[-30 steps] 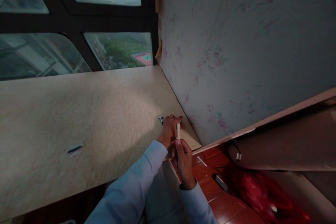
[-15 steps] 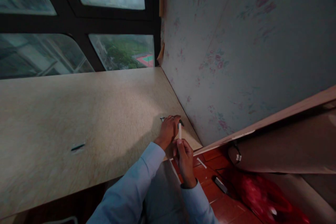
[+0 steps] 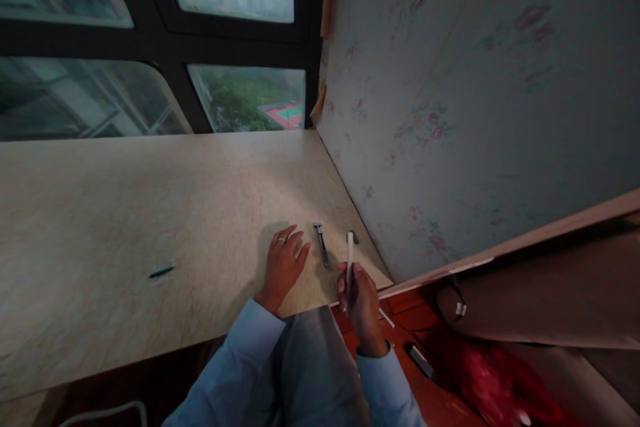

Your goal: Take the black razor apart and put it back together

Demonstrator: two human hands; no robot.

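Observation:
My left hand (image 3: 285, 261) hovers over or rests on the stone-look ledge (image 3: 210, 213), fingers apart and holding nothing. Just right of it lies a razor (image 3: 323, 247) with a T-shaped metal head and dark handle. My right hand (image 3: 361, 300), at the ledge's front corner, is closed around a slim white stick (image 3: 350, 250) that points up and away. A small dark green piece (image 3: 355, 237) shows beside the stick's far end, partly hidden. Further left on the ledge lies a thin dark green stick (image 3: 161, 271) on something clear.
A flowered wall (image 3: 450, 113) bounds the ledge on the right, and dark-framed windows (image 3: 165, 43) stand behind it. On the red tiled floor (image 3: 400, 303) are a white strip (image 3: 387, 318), a grey-white oblong thing (image 3: 421, 360) and a red bag (image 3: 495, 373).
My left hand has moved left, off the razor, which now shows on the ledge. My right hand still holds the white stick, slightly lower. The view has shifted a little.

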